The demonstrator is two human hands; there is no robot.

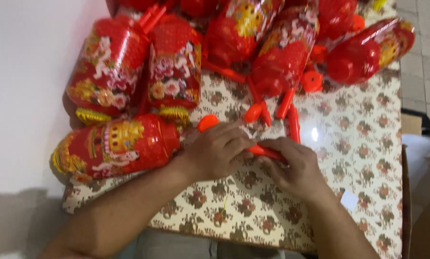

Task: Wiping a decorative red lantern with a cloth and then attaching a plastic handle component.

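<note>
Several red plastic lanterns, barrel-shaped with gold and floral print, crowd the far and left part of the floral-patterned tablecloth (359,144). One lantern (116,146) lies on its side at the left edge, gold pagoda-like print facing up, just beside the left wrist. Two more lanterns (110,67) (175,67) lie behind it, each with a yellow tassel fringe (92,116) at the near end. Others pile along the far edge, one at far right (368,50) tilted on its side. Loose orange-red sticks (294,123) and a small orange cap (312,80) lie between the pile and the hands.

Left hand (215,151) rests palm down on the cloth, fingers curled and pressing on one end of an orange-red handle stick (268,152); an orange rounded knob (207,123) shows just above its knuckles. Right hand (296,170) is curled, thumb and fingers pinching the stick's other end. Both hands nearly touch over the stick, which lies low against the table at centre. White wall (28,86) on the left, tiled floor (424,57) at right.
</note>
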